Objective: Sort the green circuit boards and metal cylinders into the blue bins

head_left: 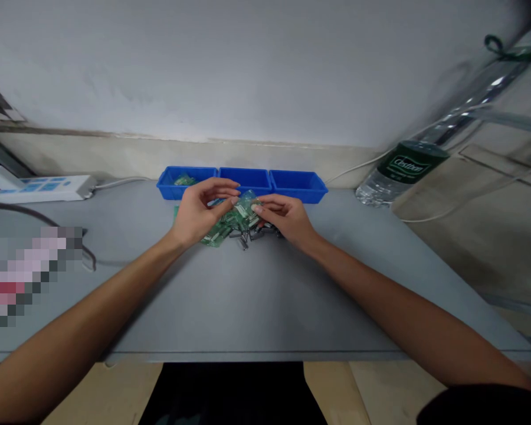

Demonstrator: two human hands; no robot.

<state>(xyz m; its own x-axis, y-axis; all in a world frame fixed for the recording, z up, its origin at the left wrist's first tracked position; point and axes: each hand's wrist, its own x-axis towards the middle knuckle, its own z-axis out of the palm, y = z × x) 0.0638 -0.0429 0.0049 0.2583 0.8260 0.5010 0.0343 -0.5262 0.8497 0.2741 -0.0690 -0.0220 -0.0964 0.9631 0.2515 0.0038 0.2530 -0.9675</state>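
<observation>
A small clear packet with green printing (246, 203) is held up between my two hands. My left hand (203, 206) is closed, thumb and fingertips meeting at the packet's left edge. At its right edge my right hand (287, 218) pinches it with thumb and fingers. Below lies a pile of similar green packets (216, 235), partly hidden by my hands. Small dark metallic pieces (245, 239) are heaped beside them, too blurred to name exactly. Behind the pile stands a row of three joined blue bins (298, 186); the left one contains some green packets (184, 180).
A white power strip (48, 188) lies at the back left, with a dark cable (22, 206) in front of it. At the back right a plastic bottle with a green label (407, 168) leans near a metal frame (508, 121). The wall runs behind the grey table (248, 307).
</observation>
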